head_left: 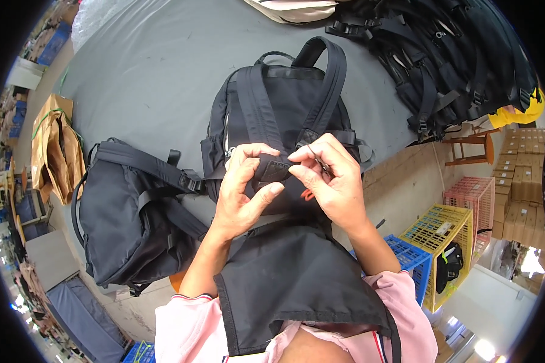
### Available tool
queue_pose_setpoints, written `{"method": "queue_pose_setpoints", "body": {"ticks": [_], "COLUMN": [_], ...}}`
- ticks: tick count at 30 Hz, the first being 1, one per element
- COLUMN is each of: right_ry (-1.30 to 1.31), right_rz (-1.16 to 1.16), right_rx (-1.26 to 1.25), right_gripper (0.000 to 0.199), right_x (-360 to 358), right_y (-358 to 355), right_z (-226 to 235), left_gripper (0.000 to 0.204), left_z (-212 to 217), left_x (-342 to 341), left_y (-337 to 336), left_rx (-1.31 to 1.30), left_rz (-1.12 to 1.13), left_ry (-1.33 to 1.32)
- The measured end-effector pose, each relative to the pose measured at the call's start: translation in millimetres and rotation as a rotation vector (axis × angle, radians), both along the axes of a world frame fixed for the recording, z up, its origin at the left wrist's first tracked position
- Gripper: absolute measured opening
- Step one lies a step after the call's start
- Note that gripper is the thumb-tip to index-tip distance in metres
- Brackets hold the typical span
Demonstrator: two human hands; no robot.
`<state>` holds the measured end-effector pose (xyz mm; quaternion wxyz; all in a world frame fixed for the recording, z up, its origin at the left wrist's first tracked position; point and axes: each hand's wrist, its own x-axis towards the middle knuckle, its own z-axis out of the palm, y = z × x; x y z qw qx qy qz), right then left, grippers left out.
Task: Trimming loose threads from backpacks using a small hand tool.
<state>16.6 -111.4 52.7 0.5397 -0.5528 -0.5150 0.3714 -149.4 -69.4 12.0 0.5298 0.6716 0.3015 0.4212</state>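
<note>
While L fingers point(265, 196) grip 1 blk patch point(275, 170), R fingers point(309, 177) clamp 1 dk tool point(321, 163).

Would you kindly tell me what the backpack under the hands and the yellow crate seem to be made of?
The black backpack: probably low-sheen woven synthetic, perhaps nylon, judging by its soft, bending straps. The yellow crate: likely smooth moulded plastic, given its even colour and lattice walls.

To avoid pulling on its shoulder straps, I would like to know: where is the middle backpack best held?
Probably by the middle of the thin top handle of the black backpack, coming from the far side: it curves out past the top edge, uncovered there by the shoulder straps.
</note>
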Motion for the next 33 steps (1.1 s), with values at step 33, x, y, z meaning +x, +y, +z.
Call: {"method": "queue_pose_setpoints", "body": {"ticks": [33], "right_ry": [-0.142], "right_rz": [-0.014], "right_rx": [-0.077], "right_gripper": [0.022], "right_x": [9], "right_y": [-14], "right_z": [-10], "left_gripper": [0.027], "left_z": [7], "left_x": [-2], "left_y": [12], "left_rx": [0.164], "left_rz": [-0.149], "left_ry": [0.211]}}
